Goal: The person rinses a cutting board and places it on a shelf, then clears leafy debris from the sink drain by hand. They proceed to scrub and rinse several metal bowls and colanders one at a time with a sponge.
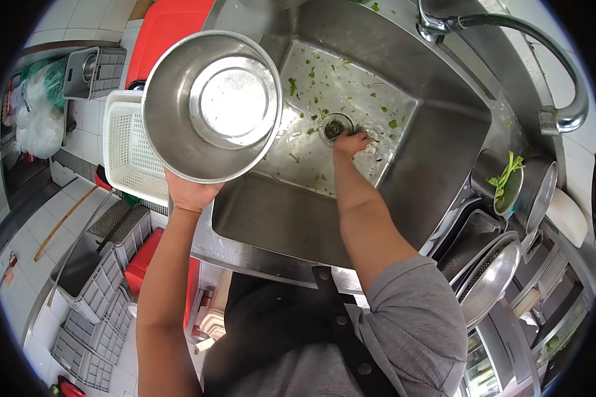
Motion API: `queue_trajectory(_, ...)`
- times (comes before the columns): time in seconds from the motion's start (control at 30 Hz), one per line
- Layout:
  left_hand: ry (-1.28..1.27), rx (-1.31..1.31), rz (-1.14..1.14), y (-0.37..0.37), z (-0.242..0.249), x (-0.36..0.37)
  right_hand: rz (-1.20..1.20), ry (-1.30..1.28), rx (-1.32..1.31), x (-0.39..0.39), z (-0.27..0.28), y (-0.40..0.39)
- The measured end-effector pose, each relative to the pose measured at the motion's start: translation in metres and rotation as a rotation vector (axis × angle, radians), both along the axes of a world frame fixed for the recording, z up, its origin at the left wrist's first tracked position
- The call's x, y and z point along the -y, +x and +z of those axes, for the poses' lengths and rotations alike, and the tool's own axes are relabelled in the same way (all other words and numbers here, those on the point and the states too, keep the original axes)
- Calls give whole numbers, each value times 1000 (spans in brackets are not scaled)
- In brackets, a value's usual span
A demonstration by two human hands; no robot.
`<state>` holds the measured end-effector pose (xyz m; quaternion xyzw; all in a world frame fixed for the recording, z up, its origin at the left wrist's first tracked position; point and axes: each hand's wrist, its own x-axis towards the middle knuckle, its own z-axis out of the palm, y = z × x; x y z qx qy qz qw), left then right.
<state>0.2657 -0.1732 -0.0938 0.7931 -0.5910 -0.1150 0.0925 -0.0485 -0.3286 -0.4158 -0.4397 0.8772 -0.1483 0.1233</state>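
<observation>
A large round steel pot [165, 119] is tilted with its empty inside toward the camera, over the left edge of the sink. My left hand [191, 193] grips its lower rim. Down in the steel sink [278, 215], my right hand [352, 142] is at the drain [335, 128], fingers bent beside its ring. Dark green matter shows in the drain opening; whether my fingers hold any of it is hidden. Bits of green leaf [393, 124] lie scattered over the wet sink floor.
A curved faucet [563, 119] stands at the upper right. Pots, one with green stalks [506, 177], and colanders [493, 281] line the right side. A white basket [122, 145] and a red lid [169, 33] are left of the sink; grey crates [93, 278] stand lower left.
</observation>
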Motion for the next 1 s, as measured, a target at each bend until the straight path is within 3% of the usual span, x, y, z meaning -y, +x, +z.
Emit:
queue_trajectory(0.03, -4, 43, -26, 0, 1, 1, 204, -60, 62, -10, 2, 8)
queue_trajectory(0.07, -9, 85, -53, 0, 1, 1, 205, -59, 63, -17, 0, 16)
queue_trajectory(0.13, -11, 86, -58, 0, 2, 2, 222, -4, 326, -26, -2, 30)
queue_trajectory(0.17, -13, 86, -63, 0, 2, 1, 240, 55, 223, -26, -2, 35)
queue_trajectory(0.27, 21, 74, -38, 0, -1, 1, 201, 140, 264, -13, -4, 52)
queue_trajectory(0.43, -11, -7, -2, 0, -2, 2, 374, 435, 170, 1, 24, 59)
queue_trajectory(0.63, -21, -6, -2, 0, 0, 2, 749, 226, 112, -8, -19, 18)
queue_trajectory(0.8, -22, -50, -19, -2, 5, 6, 701, 290, 299, 10, -12, -8)
queue_trajectory(0.87, -5, 35, -21, -4, 8, 9, 265, 352, 1183, 16, -8, -15)
queue_trajectory(1.0, -11, -16, 1, -3, 6, 7, 79, 340, 1475, 17, 55, -28)
